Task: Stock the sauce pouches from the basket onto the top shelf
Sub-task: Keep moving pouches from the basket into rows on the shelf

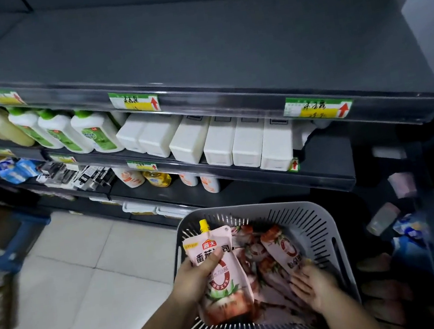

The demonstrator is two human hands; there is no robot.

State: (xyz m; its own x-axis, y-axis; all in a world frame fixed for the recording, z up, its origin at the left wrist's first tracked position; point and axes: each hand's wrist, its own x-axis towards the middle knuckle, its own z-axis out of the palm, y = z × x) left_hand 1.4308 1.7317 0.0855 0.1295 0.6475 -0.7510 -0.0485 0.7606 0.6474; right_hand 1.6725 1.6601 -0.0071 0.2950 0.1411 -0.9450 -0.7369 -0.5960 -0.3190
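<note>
The left hand [196,277] is gripping a sauce pouch [222,282], its thumb covering some of the printed characters, and that pouch is hiding much of the pile of pouches [256,268] lying in the basket [323,221]. The right hand [313,286] is smearing at its fingers [302,270], so whether it is grasping a second pouch [283,247] is not showing. Both forearms are running off the bottom edge. Handwriting on the price labels [317,107] is blurring beyond reading. A blue frame [12,251] at left and dark packages [384,218] at right are showing only as vague shapes.
</note>
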